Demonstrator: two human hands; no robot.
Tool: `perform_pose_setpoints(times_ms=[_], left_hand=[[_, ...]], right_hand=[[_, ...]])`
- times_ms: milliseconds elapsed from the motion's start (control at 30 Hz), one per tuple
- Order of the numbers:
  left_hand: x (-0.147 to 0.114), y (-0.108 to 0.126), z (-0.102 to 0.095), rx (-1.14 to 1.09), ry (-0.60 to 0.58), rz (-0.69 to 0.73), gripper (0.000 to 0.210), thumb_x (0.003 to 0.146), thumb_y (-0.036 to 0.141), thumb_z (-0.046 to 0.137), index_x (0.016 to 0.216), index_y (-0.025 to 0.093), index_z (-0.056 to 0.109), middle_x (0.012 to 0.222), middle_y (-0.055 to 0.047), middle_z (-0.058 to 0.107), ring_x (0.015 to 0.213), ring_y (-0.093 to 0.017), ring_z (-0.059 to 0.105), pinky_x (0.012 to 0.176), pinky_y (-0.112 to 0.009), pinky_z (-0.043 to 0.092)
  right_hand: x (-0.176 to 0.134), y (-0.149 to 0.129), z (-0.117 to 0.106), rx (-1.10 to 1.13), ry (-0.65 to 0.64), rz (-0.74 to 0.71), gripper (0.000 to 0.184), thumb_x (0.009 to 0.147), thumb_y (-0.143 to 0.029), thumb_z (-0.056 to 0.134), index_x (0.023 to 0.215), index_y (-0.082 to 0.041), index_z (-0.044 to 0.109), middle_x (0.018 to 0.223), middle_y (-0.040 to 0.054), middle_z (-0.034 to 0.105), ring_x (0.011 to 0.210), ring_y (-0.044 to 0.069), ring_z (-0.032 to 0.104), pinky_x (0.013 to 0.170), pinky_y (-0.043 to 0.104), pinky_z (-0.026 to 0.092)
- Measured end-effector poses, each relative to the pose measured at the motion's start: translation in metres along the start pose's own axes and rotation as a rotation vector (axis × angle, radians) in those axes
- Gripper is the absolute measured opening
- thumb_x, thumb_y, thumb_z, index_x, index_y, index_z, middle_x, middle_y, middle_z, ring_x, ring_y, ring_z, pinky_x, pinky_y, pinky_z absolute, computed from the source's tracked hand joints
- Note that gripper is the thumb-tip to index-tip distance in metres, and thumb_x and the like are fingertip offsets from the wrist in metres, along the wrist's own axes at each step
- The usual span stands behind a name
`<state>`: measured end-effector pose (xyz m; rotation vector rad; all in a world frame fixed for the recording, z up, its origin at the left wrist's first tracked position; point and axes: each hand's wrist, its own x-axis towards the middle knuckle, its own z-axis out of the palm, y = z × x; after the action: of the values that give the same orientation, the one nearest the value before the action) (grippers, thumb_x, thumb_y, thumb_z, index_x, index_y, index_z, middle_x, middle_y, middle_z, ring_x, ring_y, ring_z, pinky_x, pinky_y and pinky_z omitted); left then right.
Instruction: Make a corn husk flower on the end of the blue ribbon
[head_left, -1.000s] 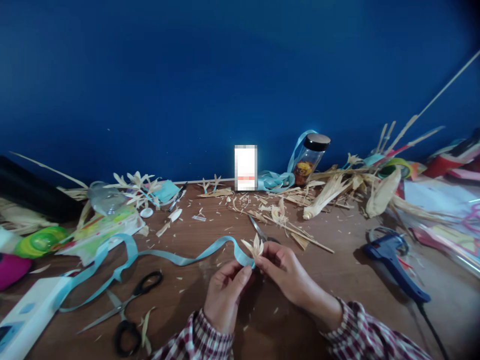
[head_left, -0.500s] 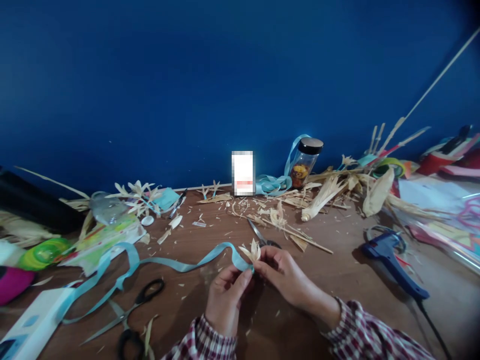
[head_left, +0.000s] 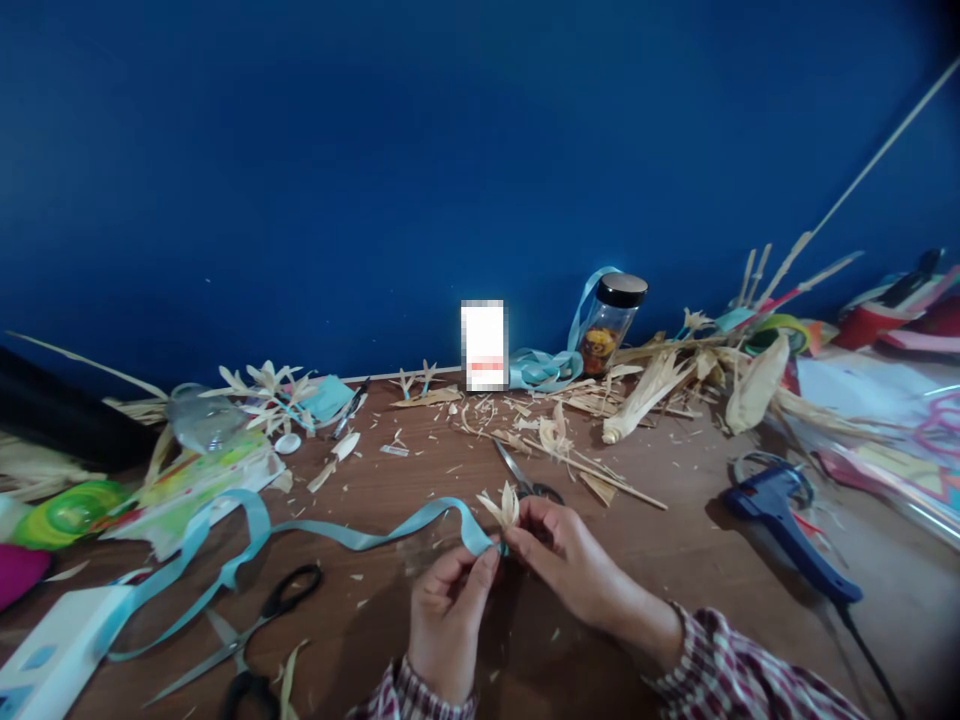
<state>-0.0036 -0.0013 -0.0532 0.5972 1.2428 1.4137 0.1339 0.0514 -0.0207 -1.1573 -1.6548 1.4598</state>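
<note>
Between my hands stands a small pale flower of dried corn husk (head_left: 501, 506), its petals pointing up. My right hand (head_left: 559, 550) pinches the flower's base between thumb and fingers. A light blue ribbon (head_left: 360, 536) runs in from the left, and my left hand (head_left: 454, 600) pinches its end against the lower part of the flower. The fingertips of both hands almost meet there, hiding the stem. Just behind my right hand lies a pair of scissors (head_left: 516, 468), partly covered. Another, open pair of black-handled scissors (head_left: 238, 645) rests left of my left hand.
A blue glue gun (head_left: 795, 530) lies on the right with its cord. Along the wall are a black-lidded jar (head_left: 611, 320), corn husks (head_left: 649, 395), and finished-looking husk flowers (head_left: 270, 390). A white power strip (head_left: 64, 650) sits at front left. Husk scraps litter the brown table (head_left: 420, 470).
The hands keep their pinch on the flower and ribbon, with only slight finger movement. The view has shifted a little, moving the items on the left slightly further left.
</note>
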Motion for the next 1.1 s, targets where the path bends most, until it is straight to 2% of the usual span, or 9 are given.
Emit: perform_pose_setpoints(times_ms=[233,333,433,533,667,867,1000,1100], left_hand=[[-0.0058,0.0083,0.0103,-0.026,0.015,0.029,0.022,0.059,0.027,0.080,0.077,0.015,0.074,0.076,-0.005,0.073,0.067,-0.015,0.064,0.066,-0.021,0.052],[-0.0044,0.0090,0.0101,-0.037,-0.022,0.007,0.024,0.059,0.027,0.080,0.079,0.016,0.074,0.076,-0.005,0.073,0.066,-0.014,0.063,0.065,-0.022,0.051],[-0.0032,0.0080,0.0092,-0.048,-0.002,0.010,0.025,0.062,0.031,0.078,0.080,0.015,0.073,0.072,-0.005,0.071,0.065,-0.014,0.062,0.066,-0.023,0.051],[-0.0028,0.0062,0.0082,-0.028,0.038,0.022,0.025,0.064,0.035,0.076,0.076,0.013,0.073,0.063,-0.004,0.067,0.062,-0.014,0.060,0.063,-0.024,0.050],[-0.0024,0.0042,0.0059,0.036,0.031,0.022,0.029,0.061,0.039,0.077,0.071,0.012,0.072,0.063,-0.005,0.066,0.061,-0.015,0.058,0.063,-0.026,0.050],[-0.0032,0.0031,0.0055,0.088,0.038,0.082,0.028,0.063,0.039,0.075,0.075,0.013,0.073,0.059,-0.004,0.064,0.065,-0.017,0.059,0.066,-0.028,0.050],[-0.0029,0.0033,0.0053,0.092,0.020,0.077,0.026,0.064,0.036,0.075,0.075,0.013,0.073,0.068,-0.006,0.068,0.066,-0.017,0.059,0.066,-0.026,0.050],[-0.0029,0.0040,0.0056,0.074,0.032,0.064,0.025,0.062,0.036,0.077,0.072,0.013,0.072,0.066,-0.005,0.068,0.061,-0.015,0.058,0.061,-0.024,0.050]], right_hand=[[0.0006,-0.0027,0.0001,0.096,-0.025,0.063,0.021,0.084,-0.035,0.054,0.077,-0.015,0.051,0.067,-0.0022,0.047,0.060,0.011,0.040,0.055,0.023,0.033],[-0.0001,-0.0036,-0.0001,0.117,-0.030,0.064,0.021,0.083,-0.034,0.056,0.077,-0.015,0.051,0.066,-0.0027,0.047,0.059,0.010,0.039,0.055,0.023,0.032],[-0.0008,-0.0039,0.0001,0.143,-0.058,0.064,0.020,0.084,-0.034,0.055,0.077,-0.015,0.051,0.064,-0.0036,0.046,0.058,0.010,0.038,0.053,0.022,0.032],[-0.0010,-0.0049,0.0004,0.099,-0.052,0.051,0.020,0.085,-0.034,0.053,0.077,-0.015,0.051,0.065,-0.0030,0.046,0.059,0.010,0.039,0.054,0.023,0.032],[-0.0015,-0.0046,0.0011,-0.012,-0.007,0.033,0.019,0.087,-0.032,0.050,0.078,-0.016,0.050,0.066,-0.0030,0.047,0.060,0.010,0.040,0.055,0.023,0.033],[-0.0027,0.0005,0.0025,-0.050,0.026,0.017,0.017,0.087,-0.032,0.050,0.078,-0.017,0.050,0.065,-0.0032,0.047,0.060,0.010,0.041,0.053,0.022,0.033],[-0.0017,0.0001,0.0041,0.035,0.048,0.031,0.018,0.085,-0.033,0.053,0.076,-0.017,0.050,0.066,-0.0027,0.049,0.061,0.011,0.044,0.055,0.022,0.036],[-0.0012,0.0009,0.0056,0.154,0.041,0.044,0.021,0.083,-0.036,0.055,0.077,-0.018,0.049,0.067,-0.0024,0.051,0.062,0.011,0.046,0.057,0.023,0.039]])
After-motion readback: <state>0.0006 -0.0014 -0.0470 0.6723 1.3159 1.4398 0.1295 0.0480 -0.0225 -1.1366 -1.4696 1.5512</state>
